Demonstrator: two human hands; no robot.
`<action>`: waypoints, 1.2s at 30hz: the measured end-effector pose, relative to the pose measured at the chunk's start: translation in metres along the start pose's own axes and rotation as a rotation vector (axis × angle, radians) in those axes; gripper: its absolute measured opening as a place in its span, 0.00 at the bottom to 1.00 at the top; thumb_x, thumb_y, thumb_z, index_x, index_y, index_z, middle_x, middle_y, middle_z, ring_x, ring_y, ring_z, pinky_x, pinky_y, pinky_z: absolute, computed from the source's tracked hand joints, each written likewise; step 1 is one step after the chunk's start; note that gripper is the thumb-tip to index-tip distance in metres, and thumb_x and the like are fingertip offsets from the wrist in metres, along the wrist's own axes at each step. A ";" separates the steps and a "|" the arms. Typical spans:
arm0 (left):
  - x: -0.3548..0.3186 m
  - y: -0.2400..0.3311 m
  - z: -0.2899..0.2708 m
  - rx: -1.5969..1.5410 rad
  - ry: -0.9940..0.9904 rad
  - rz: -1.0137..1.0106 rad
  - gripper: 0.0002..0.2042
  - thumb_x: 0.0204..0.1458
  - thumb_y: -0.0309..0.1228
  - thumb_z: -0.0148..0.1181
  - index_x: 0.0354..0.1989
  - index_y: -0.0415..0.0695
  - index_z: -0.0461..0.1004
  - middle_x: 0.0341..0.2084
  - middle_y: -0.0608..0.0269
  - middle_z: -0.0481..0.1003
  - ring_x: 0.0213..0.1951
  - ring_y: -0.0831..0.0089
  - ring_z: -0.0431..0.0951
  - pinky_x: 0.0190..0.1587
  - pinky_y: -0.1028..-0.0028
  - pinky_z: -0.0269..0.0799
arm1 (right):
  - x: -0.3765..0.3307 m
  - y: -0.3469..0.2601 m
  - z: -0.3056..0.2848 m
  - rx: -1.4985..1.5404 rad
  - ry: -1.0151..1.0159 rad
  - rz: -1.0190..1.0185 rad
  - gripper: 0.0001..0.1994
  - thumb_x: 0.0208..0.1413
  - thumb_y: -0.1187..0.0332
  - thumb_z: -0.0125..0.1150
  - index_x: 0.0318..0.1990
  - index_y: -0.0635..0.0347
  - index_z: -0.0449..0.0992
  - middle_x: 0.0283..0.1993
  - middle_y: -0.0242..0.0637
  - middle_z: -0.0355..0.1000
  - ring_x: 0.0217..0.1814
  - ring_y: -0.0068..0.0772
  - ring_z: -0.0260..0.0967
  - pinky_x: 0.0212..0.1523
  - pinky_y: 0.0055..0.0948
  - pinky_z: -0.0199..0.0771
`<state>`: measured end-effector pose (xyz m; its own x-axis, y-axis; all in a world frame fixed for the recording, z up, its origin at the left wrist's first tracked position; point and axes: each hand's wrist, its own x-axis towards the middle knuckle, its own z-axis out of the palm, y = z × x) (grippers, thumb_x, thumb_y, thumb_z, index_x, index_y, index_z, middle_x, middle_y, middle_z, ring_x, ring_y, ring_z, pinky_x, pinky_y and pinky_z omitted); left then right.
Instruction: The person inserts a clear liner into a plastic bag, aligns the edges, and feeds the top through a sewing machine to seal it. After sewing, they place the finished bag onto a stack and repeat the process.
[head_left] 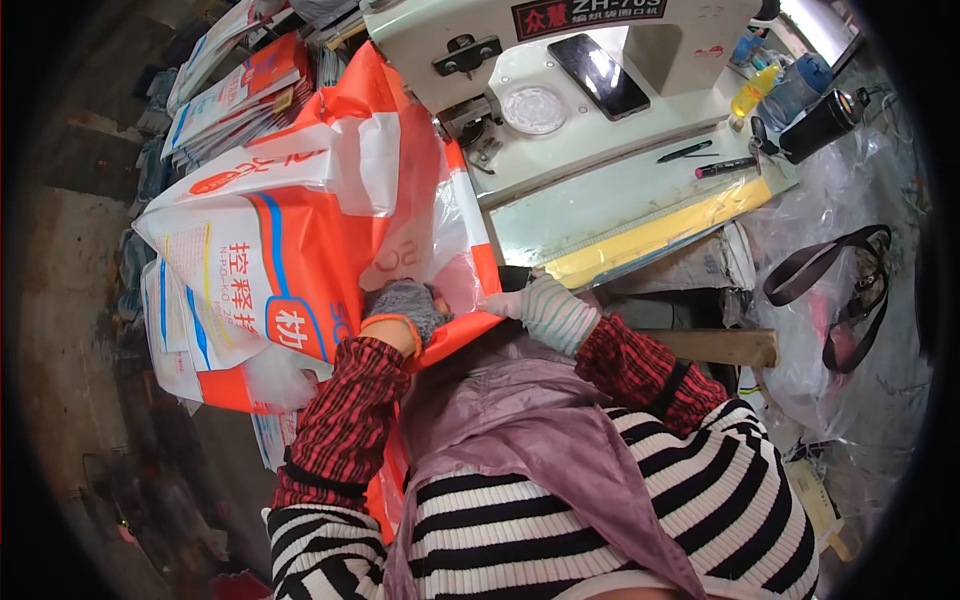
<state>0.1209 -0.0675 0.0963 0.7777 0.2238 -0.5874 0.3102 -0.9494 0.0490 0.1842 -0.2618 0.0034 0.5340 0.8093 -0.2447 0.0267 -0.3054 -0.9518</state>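
A large orange and white woven plastic sack hangs from the left end of a sewing machine, its mouth spread toward me. My left hand, in a grey knitted glove with an orange cuff, is closed on the sack's near edge, with some fingers hidden in the folds. At the right corner of the mouth, my right hand, in a pale striped glove, pinches the orange rim. The sack's far edge runs up to the machine's sewing head, where the needle area is mostly hidden.
Stacks of folded sacks stand at the far left. On the machine bed lie a phone, a round white dish and pens. Bottles and a black tumbler stand right, above a dark strap and clear plastic.
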 end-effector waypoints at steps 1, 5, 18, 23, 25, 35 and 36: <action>0.000 0.005 -0.007 -0.032 0.040 -0.097 0.18 0.45 0.41 0.52 0.37 0.38 0.74 0.37 0.45 0.72 0.43 0.50 0.71 0.46 0.61 0.67 | -0.001 -0.007 -0.004 0.055 0.055 0.109 0.49 0.34 0.41 0.66 0.49 0.85 0.60 0.43 0.58 0.67 0.46 0.47 0.67 0.49 0.35 0.66; -0.002 0.015 -0.012 -0.086 0.909 0.361 0.14 0.42 0.37 0.57 0.33 0.38 0.72 0.30 0.46 0.74 0.36 0.50 0.73 0.41 0.60 0.67 | -0.006 -0.011 -0.009 -0.032 0.113 0.189 0.47 0.34 0.41 0.65 0.48 0.83 0.62 0.43 0.55 0.68 0.46 0.45 0.67 0.50 0.34 0.65; 0.020 0.042 0.009 -0.586 0.411 0.570 0.12 0.50 0.34 0.56 0.35 0.35 0.74 0.24 0.51 0.74 0.29 0.62 0.76 0.34 0.68 0.69 | 0.007 -0.046 -0.042 0.990 0.101 0.275 0.19 0.46 0.59 0.64 0.40 0.66 0.75 0.39 0.38 0.74 0.36 0.24 0.71 0.36 0.25 0.73; -0.023 0.067 -0.038 0.114 0.191 0.582 0.28 0.45 0.54 0.54 0.33 0.34 0.73 0.24 0.47 0.73 0.29 0.53 0.74 0.34 0.59 0.64 | 0.025 -0.049 -0.043 0.146 0.072 0.398 0.24 0.43 0.52 0.64 0.35 0.70 0.75 0.34 0.41 0.73 0.30 0.32 0.71 0.31 0.29 0.74; -0.036 0.080 -0.045 0.225 0.151 0.631 0.27 0.44 0.54 0.55 0.32 0.36 0.73 0.23 0.49 0.73 0.28 0.54 0.74 0.34 0.59 0.63 | 0.021 -0.041 -0.036 -0.080 0.138 0.213 0.21 0.45 0.55 0.59 0.35 0.69 0.75 0.34 0.49 0.72 0.33 0.42 0.70 0.36 0.34 0.72; -0.010 0.084 0.001 0.413 0.175 0.653 0.08 0.43 0.28 0.49 0.27 0.44 0.76 0.22 0.56 0.76 0.26 0.60 0.76 0.28 0.61 0.66 | 0.065 -0.019 -0.032 -0.768 -0.010 0.031 0.20 0.51 0.58 0.49 0.42 0.67 0.69 0.32 0.56 0.69 0.38 0.57 0.67 0.44 0.41 0.68; 0.000 0.083 -0.006 0.405 0.155 0.605 0.09 0.44 0.28 0.49 0.29 0.43 0.77 0.23 0.55 0.77 0.28 0.59 0.77 0.28 0.60 0.68 | 0.071 -0.019 -0.037 -0.883 -0.066 -0.093 0.20 0.51 0.59 0.49 0.42 0.69 0.69 0.29 0.54 0.70 0.35 0.57 0.68 0.44 0.40 0.68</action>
<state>0.1503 -0.1448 0.1055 0.8262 -0.3639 -0.4302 -0.3994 -0.9167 0.0084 0.2534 -0.2169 0.0112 0.4478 0.8693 -0.2095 0.7241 -0.4899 -0.4854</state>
